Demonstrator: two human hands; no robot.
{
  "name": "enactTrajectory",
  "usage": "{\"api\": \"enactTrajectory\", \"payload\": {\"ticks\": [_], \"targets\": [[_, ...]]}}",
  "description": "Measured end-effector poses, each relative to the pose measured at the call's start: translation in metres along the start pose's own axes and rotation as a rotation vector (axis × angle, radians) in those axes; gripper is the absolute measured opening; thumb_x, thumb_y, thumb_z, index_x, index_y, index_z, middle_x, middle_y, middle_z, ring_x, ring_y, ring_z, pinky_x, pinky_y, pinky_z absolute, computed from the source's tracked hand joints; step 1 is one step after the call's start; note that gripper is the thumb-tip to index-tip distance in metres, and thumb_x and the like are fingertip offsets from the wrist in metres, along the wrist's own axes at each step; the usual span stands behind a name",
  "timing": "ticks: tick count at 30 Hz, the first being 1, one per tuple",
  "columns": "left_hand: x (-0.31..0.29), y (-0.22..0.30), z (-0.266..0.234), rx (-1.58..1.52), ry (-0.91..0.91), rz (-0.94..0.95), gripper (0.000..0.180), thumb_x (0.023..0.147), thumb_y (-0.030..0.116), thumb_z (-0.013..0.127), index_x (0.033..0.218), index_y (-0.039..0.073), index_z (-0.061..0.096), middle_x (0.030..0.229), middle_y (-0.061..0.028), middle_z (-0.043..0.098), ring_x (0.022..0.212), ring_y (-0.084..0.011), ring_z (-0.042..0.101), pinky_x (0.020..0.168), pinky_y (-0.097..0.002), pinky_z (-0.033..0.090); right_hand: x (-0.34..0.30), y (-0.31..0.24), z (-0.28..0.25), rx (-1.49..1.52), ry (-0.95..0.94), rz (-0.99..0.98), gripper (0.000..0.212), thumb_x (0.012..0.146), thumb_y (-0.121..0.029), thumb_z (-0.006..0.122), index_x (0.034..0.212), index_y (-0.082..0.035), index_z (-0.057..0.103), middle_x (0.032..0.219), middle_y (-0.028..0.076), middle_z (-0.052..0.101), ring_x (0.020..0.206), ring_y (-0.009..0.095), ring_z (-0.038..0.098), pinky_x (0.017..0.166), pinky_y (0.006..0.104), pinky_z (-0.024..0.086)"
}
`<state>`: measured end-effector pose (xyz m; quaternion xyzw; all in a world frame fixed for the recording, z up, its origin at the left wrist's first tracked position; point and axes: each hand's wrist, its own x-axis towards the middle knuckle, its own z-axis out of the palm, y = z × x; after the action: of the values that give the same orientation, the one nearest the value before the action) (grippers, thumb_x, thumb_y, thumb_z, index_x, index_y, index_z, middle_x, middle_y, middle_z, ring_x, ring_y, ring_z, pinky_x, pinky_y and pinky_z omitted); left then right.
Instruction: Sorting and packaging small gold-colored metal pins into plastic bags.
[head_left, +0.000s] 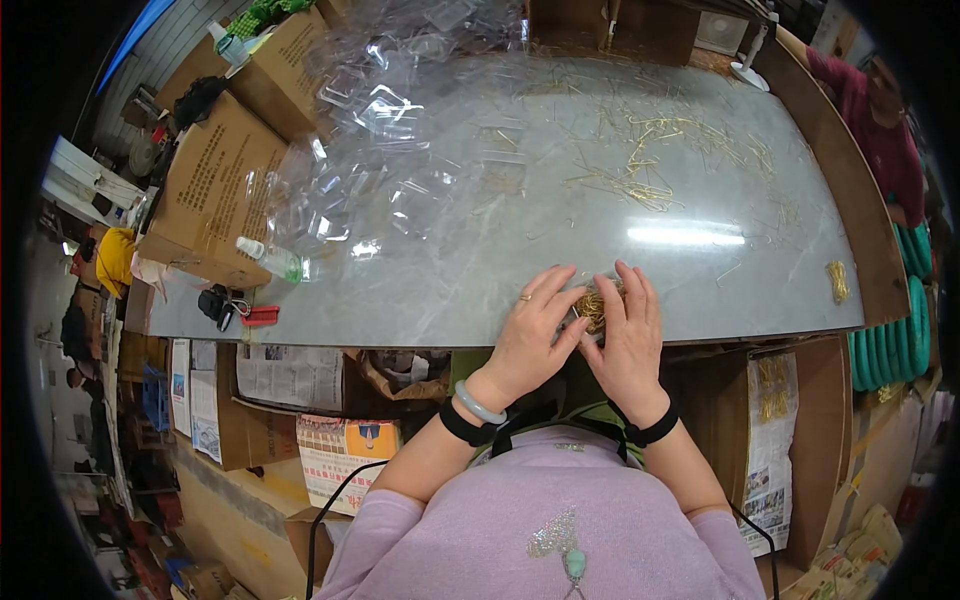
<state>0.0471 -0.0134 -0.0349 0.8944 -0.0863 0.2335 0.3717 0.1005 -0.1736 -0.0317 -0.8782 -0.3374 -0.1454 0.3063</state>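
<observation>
- I see both hands at the near edge of the grey table [700, 270], pressed together over one small item.
- Left hand [530, 335]: fingers curled inward, tips pinching the left side of a small clear plastic case [597, 305] filled with thin gold pins. A ring sits on one finger; a pale green bangle [478, 404] and a black band circle the wrist.
- Right hand [632, 340]: fingers laid over the case's right side and top, closed on it — thumb hidden from me.
- The case sits between the two hands, at the table's front edge; I cannot tell whether it rests on the surface or is lifted.
- Loose gold pins [650, 160] lie scattered across the far middle of the table, well apart from the hands.
- A heap of empty clear cases [390, 150] fills the far left — cardboard boxes [215, 180] beside it.
- A small clear bottle [270, 260] lies near the left edge.
</observation>
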Motion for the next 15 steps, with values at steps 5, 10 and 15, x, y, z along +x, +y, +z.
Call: {"api": "enactTrajectory", "payload": {"ticks": [5, 10, 15], "targets": [[-0.001, 0.0038, 0.0028, -0.059, 0.049, -0.082, 0.043, 0.092, 0.015, 0.067, 0.13, -0.002, 0.058, 0.14, -0.0239, 0.053, 0.13, -0.0418, 0.05, 0.108, -0.0459, 0.041, -0.0004, 0.001, 0.0016, 0.054, 0.018, 0.006, 0.056, 0.077, -0.016, 0.079, 0.128, -0.009, 0.058, 0.145, 0.018, 0.045, 0.135, 0.043, 0.04, 0.111, 0.0519, 0.037], [0.0038, 0.0018, -0.0009, -0.008, 0.006, -0.044, 0.042, 0.092, 0.016, 0.067, 0.129, -0.002, 0.058, 0.139, -0.0238, 0.054, 0.128, -0.0418, 0.051, 0.107, -0.0464, 0.042, -0.0007, 0.0007, 0.0031, 0.074, 0.032, 0.004, 0.055, 0.076, -0.012, 0.079, 0.127, -0.009, 0.058, 0.143, 0.018, 0.045, 0.135, 0.043, 0.04, 0.111, 0.0522, 0.036], [0.0012, -0.0007, 0.0003, -0.071, -0.001, -0.07, 0.048, 0.091, 0.017, 0.068, 0.134, -0.002, 0.056, 0.137, -0.0237, 0.057, 0.13, -0.043, 0.05, 0.109, -0.0473, 0.04, -0.0016, 0.0052, 0.0055, 0.147, 0.043, 0.001, 0.063, 0.075, -0.009, 0.079, 0.132, -0.007, 0.052, 0.145, 0.019, 0.043, 0.136, 0.045, 0.038, 0.111, 0.0536, 0.034]]}}
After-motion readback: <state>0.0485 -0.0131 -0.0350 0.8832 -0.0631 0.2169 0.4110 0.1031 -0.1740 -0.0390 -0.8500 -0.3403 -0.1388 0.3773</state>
